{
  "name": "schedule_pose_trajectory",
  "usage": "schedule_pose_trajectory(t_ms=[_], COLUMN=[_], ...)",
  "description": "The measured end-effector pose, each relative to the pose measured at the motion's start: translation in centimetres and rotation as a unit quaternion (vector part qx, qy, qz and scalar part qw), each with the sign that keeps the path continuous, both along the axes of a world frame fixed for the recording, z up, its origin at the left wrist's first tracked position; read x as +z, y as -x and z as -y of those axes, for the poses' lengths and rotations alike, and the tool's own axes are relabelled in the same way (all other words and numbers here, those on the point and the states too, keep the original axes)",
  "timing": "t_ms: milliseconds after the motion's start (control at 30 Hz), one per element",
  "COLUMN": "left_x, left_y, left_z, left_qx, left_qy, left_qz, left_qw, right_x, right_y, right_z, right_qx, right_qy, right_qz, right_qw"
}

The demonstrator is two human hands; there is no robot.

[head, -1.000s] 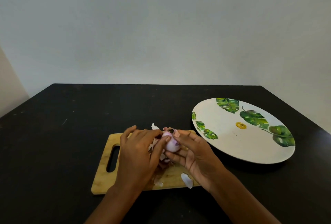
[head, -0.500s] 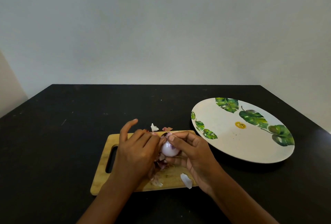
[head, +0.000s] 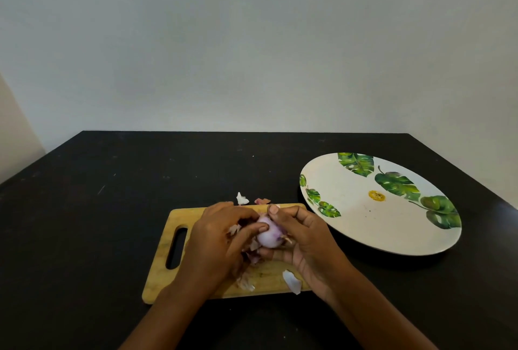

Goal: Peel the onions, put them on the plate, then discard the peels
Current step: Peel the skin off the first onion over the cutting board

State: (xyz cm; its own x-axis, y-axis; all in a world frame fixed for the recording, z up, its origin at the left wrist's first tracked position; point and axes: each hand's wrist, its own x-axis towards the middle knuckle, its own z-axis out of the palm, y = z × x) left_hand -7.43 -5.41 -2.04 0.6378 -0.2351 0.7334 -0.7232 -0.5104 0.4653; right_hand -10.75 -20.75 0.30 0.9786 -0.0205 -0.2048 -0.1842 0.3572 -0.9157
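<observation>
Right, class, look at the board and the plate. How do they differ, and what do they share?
The board is rectangular bare wood with a handle slot, while the plate is round and white with green leaf prints. The board carries loose peels; the plate holds none. The onion is held over the board, not the plate. Both rest on the black table, side by side.

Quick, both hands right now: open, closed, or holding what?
Left hand: holding the onion, thumb pressed across it.
Right hand: holding the same onion, cradling it from below.
</observation>
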Motion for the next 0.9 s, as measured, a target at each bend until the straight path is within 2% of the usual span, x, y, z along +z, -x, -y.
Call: schedule_pose_trajectory(t_ms=[100, 233, 333, 467, 600, 800, 900], left_x=[0.7, 1.4, 0.9, -0.6, -1.1, -1.1, -0.8], left_y=[0.3, 0.5, 0.5, -0.1, -0.4, -0.5, -0.1], left_z=[-0.1, -0.1, 0.1, 0.4, 0.3, 0.5, 0.5], left_qx=[-0.046, -0.077, -0.064, -0.013, 0.009, 0.02, 0.02], left_qy=[0.046, 0.048, 0.015, -0.093, -0.134, -0.091, -0.037], left_qz=[-0.077, -0.121, -0.092, -0.001, 0.043, 0.058, 0.026], left_qw=[0.995, 0.988, 0.994, 0.996, 0.99, 0.994, 0.999], right_x=[0.0, 0.1, 0.0, -0.1, -0.2, -0.2, -0.1], right_y=[0.0, 0.1, 0.2, 0.2, 0.1, 0.0, 0.1], right_z=[0.0, 0.0, -0.1, -0.2, -0.4, -0.5, -0.4], right_qx=[0.0, 0.001, 0.002, 0.014, 0.022, 0.03, 0.047], right_qy=[0.004, 0.013, 0.021, 0.012, -0.005, -0.013, -0.04], right_qz=[0.006, 0.008, -0.003, -0.017, -0.023, -0.028, -0.027], right_qw=[1.0, 1.0, 1.0, 1.0, 0.999, 0.999, 0.998])
